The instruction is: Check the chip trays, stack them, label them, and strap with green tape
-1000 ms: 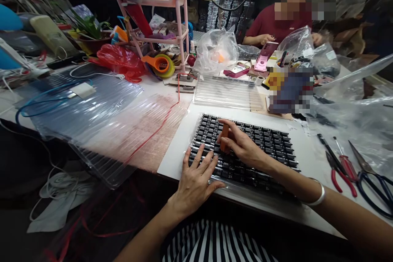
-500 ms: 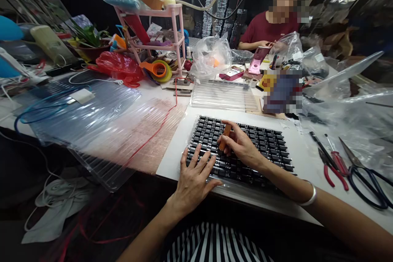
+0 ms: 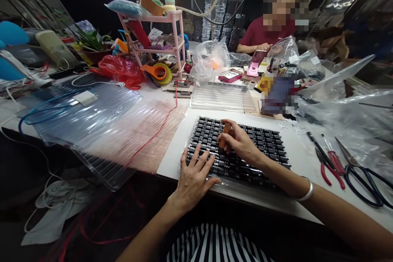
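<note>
The left hand (image 3: 195, 178), fingers spread and grasping nothing, rests on the near left part of the rows of black components (image 3: 208, 133); they look small and easily damaged, their clear plastic tray (image 3: 235, 188) thin and slick, best taken by its edges. Up and right of those fingertips, over the rows, a brown block (image 3: 225, 134) is pinched in the right hand (image 3: 241, 143); it seems light and stiff, suited to a hold along its long sides. Pliers (image 3: 325, 172) lie well right of that grip.

Left hand (image 3: 193, 181) flat, fingers (image 3: 195, 154) spread
</note>
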Available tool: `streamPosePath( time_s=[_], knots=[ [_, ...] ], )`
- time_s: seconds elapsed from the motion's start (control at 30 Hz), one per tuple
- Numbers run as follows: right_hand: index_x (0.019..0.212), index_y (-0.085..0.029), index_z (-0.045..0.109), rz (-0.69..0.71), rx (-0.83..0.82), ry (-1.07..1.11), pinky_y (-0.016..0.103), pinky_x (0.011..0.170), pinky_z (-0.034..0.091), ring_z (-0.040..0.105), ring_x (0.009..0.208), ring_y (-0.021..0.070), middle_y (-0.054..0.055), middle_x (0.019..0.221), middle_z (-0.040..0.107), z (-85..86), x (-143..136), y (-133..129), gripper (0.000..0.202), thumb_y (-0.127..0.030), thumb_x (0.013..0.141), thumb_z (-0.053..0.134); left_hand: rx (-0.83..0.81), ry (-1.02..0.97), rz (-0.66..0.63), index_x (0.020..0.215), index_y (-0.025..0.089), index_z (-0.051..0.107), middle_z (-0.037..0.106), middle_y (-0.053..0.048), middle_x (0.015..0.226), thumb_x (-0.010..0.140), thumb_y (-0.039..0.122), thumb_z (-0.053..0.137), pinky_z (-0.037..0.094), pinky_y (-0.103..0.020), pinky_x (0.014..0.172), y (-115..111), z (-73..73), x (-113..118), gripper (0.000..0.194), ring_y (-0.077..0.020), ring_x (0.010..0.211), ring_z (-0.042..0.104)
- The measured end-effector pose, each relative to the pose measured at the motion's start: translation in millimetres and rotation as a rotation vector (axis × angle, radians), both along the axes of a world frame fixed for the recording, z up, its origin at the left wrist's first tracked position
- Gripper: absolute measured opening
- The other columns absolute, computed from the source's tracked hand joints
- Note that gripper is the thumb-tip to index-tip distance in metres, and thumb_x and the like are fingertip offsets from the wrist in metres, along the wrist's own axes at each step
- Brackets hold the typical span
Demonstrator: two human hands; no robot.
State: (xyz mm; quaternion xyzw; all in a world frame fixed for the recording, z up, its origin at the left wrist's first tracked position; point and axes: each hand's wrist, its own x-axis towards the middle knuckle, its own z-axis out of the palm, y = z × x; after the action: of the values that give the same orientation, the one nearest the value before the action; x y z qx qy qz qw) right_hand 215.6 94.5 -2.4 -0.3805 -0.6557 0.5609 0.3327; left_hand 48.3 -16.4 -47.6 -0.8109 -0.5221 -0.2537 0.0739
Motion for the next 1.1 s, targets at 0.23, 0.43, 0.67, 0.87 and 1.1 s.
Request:
streamPosePath(
  time_s=[0.23,0.43,0.67,0.87,1.1],
  knots=[
    [0.128,-0.02,0.031,0.001,-0.079,0.093,0.024,0.046,0.049,0.055,0.052,0.0101,0.002,0.085,0.06,-3.2,2.3,-1.5,0.052,-0.037,0.084,0.055,0.026,-0.01,0.002,0.123,0.015,0.055,0.058,-0.01,0.128,0.087,0.048,0.05,0.02,-0.056,0.108,0.5,-1.4,0.2,0.049,-0.0332,0.131,0.038],
    [0.128,-0.021,0.032,0.026,-0.089,0.096,0.024,0.046,0.049,0.055,0.053,0.0102,0.001,0.085,0.06,-8.3,-0.2,-0.7,0.05,-0.035,0.085,0.053,0.019,-0.002,0.01,0.123,0.016,0.056,0.059,-0.01,0.127,0.087,0.049,0.05,0.023,-0.054,0.107,0.6,-2.0,0.4,0.05,-0.0326,0.131,0.038],
    [0.128,-0.021,0.031,0.025,-0.091,0.103,0.022,0.044,0.048,0.055,0.052,0.0099,0.001,0.085,0.06,-9.9,-0.5,1.3,0.051,-0.034,0.084,0.053,0.019,-0.013,0.007,0.123,0.015,0.056,0.059,-0.01,0.127,0.087,0.049,0.048,0.024,-0.054,0.106,0.8,-2.1,0.3,0.049,-0.0328,0.129,0.041],
    [0.128,-0.021,0.031,0.014,-0.088,0.1,0.022,0.045,0.048,0.055,0.052,0.0096,0.002,0.085,0.06,-9.6,0.0,1.1,0.052,-0.036,0.084,0.054,0.038,-0.018,0.005,0.122,0.016,0.056,0.06,-0.01,0.125,0.087,0.048,0.05,0.024,-0.053,0.106,1.0,-1.7,0.1,0.049,-0.0321,0.128,0.041],
    [0.128,-0.021,0.032,0.016,-0.07,0.099,0.023,0.045,0.049,0.055,0.053,0.0102,0.002,0.085,0.06,-9.3,0.6,0.3,0.053,-0.039,0.084,0.055,0.055,-0.02,0.009,0.122,0.017,0.057,0.061,-0.011,0.123,0.087,0.048,0.05,0.025,-0.052,0.106,1.3,-2.6,0.8,0.047,-0.0315,0.129,0.041]
  ],
)
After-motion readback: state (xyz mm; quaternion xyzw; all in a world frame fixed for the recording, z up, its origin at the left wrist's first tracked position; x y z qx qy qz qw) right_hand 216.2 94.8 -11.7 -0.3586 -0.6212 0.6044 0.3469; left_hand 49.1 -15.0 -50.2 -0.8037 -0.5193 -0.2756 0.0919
